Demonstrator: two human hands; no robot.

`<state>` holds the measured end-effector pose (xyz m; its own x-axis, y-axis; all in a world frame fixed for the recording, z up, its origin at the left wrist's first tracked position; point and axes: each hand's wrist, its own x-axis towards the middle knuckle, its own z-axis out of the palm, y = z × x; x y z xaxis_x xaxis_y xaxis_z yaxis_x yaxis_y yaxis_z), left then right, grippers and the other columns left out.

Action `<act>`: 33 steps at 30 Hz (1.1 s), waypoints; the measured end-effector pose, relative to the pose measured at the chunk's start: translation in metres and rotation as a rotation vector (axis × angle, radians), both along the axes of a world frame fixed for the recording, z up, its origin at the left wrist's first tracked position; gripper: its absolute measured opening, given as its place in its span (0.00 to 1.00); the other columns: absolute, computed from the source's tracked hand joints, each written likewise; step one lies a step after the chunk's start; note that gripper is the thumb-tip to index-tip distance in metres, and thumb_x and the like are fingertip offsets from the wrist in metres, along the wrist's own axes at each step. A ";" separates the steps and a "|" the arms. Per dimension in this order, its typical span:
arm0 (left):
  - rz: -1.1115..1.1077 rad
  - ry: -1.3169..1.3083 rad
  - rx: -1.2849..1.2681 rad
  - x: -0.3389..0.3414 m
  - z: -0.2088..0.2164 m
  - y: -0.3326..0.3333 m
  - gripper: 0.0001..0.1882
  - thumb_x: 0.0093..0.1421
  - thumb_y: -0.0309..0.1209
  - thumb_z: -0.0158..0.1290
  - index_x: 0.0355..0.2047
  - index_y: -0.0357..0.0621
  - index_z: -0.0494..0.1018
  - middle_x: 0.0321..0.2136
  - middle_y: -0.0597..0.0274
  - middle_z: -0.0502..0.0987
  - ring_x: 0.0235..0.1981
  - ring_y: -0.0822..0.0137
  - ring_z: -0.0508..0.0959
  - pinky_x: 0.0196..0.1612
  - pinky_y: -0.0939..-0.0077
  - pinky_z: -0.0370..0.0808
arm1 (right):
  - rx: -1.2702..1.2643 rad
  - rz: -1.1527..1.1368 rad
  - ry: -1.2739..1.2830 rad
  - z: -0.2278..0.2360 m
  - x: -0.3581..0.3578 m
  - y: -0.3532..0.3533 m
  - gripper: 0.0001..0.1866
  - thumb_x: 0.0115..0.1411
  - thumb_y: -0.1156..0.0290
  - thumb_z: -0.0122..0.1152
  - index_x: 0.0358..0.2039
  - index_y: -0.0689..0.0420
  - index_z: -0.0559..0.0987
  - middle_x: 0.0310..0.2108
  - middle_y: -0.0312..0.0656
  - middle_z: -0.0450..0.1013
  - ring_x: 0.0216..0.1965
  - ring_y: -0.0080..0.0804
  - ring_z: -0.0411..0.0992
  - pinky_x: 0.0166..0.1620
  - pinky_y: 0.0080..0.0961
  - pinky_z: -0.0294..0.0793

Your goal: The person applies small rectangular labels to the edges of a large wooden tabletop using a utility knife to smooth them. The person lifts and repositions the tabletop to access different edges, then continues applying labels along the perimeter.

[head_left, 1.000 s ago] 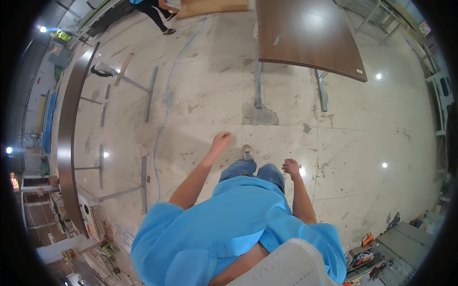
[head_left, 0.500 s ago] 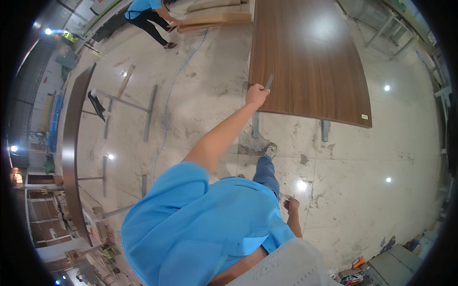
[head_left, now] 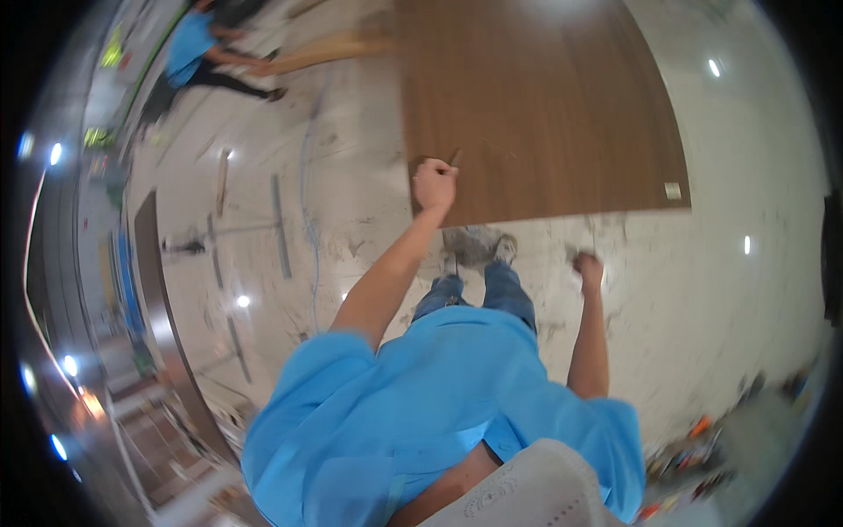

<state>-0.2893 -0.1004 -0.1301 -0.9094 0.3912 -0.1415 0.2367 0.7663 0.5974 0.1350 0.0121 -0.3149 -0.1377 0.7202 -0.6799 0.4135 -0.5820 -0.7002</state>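
My left hand (head_left: 435,183) is closed around a thin, flat, blade-like grey strip (head_left: 456,157). Its tip points away from me, above the near left corner of a large brown wood-grain panel (head_left: 544,114). Motion blur hides what exact kind of tool the strip is. My right hand (head_left: 589,266) hangs over the floor to the right, just off the panel's near edge, with its fingers curled. Whether anything is inside those fingers I cannot make out. A small pale label (head_left: 673,191) sticks to the panel's near right corner.
At the far left a person in a blue shirt (head_left: 189,53) bends over a long light-brown strip (head_left: 329,53). A blue hose (head_left: 309,189) crosses the floor. Further left stand metal supports (head_left: 280,227) and a dark panel on edge (head_left: 163,303). Tools (head_left: 694,452) lie at lower right.
My view has shifted and turned. My left hand with the strip has come closer to the panel's left edge. My right arm has swung forward, and both my feet now show near the panel.
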 end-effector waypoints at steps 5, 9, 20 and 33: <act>-0.343 -0.190 0.312 0.034 0.019 -0.013 0.14 0.58 0.27 0.65 0.42 0.41 0.74 0.30 0.57 0.82 0.35 0.61 0.83 0.42 0.67 0.79 | 0.473 -0.128 0.098 0.132 -0.055 0.031 0.18 0.69 0.65 0.57 0.51 0.67 0.79 0.36 0.45 0.81 0.34 0.30 0.79 0.43 0.27 0.79; -0.885 -0.302 0.192 0.075 0.048 -0.013 0.18 0.58 0.25 0.64 0.47 0.43 0.70 0.32 0.60 0.82 0.34 0.64 0.82 0.40 0.69 0.78 | 0.775 0.216 0.002 0.216 -0.095 -0.004 0.23 0.63 0.65 0.65 0.58 0.55 0.77 0.52 0.50 0.77 0.50 0.41 0.78 0.51 0.36 0.78; -1.518 -0.076 0.226 0.092 0.065 0.047 0.17 0.59 0.31 0.63 0.47 0.45 0.71 0.39 0.56 0.81 0.43 0.52 0.81 0.45 0.58 0.77 | 0.594 0.402 -0.112 0.238 -0.114 -0.081 0.12 0.65 0.69 0.59 0.47 0.55 0.81 0.39 0.49 0.80 0.41 0.55 0.78 0.44 0.46 0.78; -1.170 0.542 -0.080 0.009 -0.013 0.199 0.34 0.72 0.51 0.46 0.73 0.52 0.58 0.73 0.56 0.57 0.75 0.51 0.51 0.76 0.47 0.46 | 0.783 -0.369 -0.462 0.177 0.004 0.096 0.14 0.66 0.61 0.62 0.46 0.54 0.86 0.33 0.47 0.78 0.37 0.43 0.77 0.45 0.36 0.75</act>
<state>-0.2805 0.0989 -0.1435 0.0172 0.9969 0.0762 0.9837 -0.0305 0.1773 0.1391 0.1083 -0.1382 0.3457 0.9351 0.0783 0.6294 -0.1692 -0.7584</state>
